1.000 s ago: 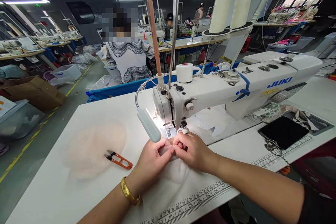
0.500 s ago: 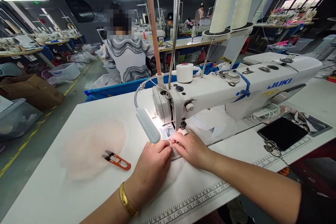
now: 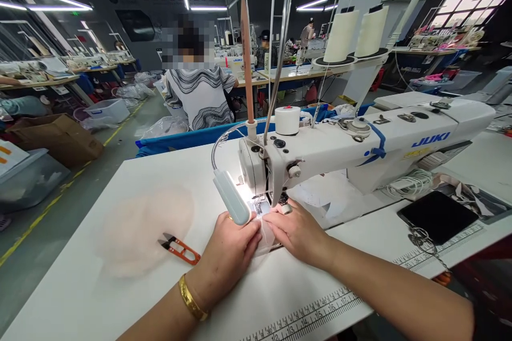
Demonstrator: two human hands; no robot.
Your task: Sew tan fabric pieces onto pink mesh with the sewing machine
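Observation:
A thin, sheer pale fabric point(image 3: 264, 244) lies at the front of the sewing machine's presser foot point(image 3: 260, 208). My left hand point(image 3: 232, 248), with a gold bangle at the wrist, has its fingers closed on the fabric's left side. Opposite it, my right hand point(image 3: 299, 230) pinches the fabric near the needle plate, fingertips pointing left. The fabric edge under my fingers is partly hidden. A lit grey lamp point(image 3: 232, 197) hangs just over my left fingers. Orange thread snips point(image 3: 180, 249) lie left of my left hand, on a pile of sheer peach fabric point(image 3: 140, 229).
The white sewing machine point(image 3: 320, 160) stretches off to the right. A black tablet-like object point(image 3: 438, 210) and keys point(image 3: 422, 238) lie at the right. Printed ruler marks point(image 3: 308, 319) run along the table's front edge. A co-worker point(image 3: 200, 90) sits ahead, facing away.
My fingertips have moved slightly apart, and the fabric between them lies flatter before the presser foot. The whole view has shifted a little, with things appearing lower and farther right.

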